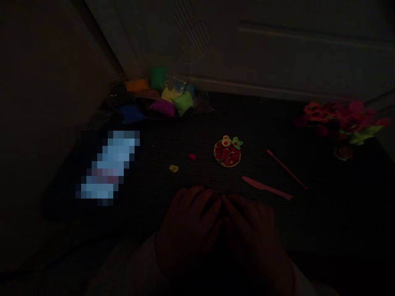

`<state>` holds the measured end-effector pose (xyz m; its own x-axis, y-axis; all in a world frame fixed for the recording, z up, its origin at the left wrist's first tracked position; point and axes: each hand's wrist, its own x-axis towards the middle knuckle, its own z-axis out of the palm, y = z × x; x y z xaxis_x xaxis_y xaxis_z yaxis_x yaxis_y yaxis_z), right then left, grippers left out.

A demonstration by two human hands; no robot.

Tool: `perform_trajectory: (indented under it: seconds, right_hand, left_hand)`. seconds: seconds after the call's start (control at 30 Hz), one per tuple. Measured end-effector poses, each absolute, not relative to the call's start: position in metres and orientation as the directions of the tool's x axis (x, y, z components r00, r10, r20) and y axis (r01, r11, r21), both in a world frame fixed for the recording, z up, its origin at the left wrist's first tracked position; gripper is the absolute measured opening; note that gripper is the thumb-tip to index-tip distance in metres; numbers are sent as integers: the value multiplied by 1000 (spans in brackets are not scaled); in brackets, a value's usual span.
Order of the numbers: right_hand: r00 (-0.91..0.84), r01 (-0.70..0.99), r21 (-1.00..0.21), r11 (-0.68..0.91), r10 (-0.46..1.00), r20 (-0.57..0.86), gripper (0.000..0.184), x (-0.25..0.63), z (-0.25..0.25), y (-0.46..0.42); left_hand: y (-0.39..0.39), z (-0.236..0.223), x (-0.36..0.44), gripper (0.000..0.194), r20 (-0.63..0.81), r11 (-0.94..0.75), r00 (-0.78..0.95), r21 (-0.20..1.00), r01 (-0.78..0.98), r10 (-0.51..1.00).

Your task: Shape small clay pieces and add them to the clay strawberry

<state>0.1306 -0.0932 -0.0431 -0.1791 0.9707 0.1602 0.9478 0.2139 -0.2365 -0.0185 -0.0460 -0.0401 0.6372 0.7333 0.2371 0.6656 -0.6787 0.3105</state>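
Note:
The scene is very dark. My left hand [193, 224] and my right hand [257, 230] meet at the fingertips near the table's front, fingers bent and pressed together. Whatever may lie between them is hidden in shadow. Beyond the fingers is a small round clay piece [227, 154] with a yellow rim, red bits inside and two little flowers at its top edge. To its left are a red clay lump [192, 156] and a yellow clay lump [173, 168]. A pink plastic knife [267, 188] and a thin pink stick tool [286, 169] lie to the right.
Several colored clay packets, among them a green one [158, 77] and a purple one [163, 108], are heaped at the back left. A blurred bright screen [112, 166] glows at the left. Red and orange flowers [345, 117] stand at the far right. A pale panel [247, 53] closes off the back.

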Motion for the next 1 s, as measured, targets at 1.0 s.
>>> perform_trajectory:
  seconds: [1.0]
  right_hand:
    - [-185, 954, -198, 224, 962, 200, 29, 128, -43, -93]
  left_hand:
    - [-46, -41, -21, 25, 271, -691, 637, 335, 641, 722]
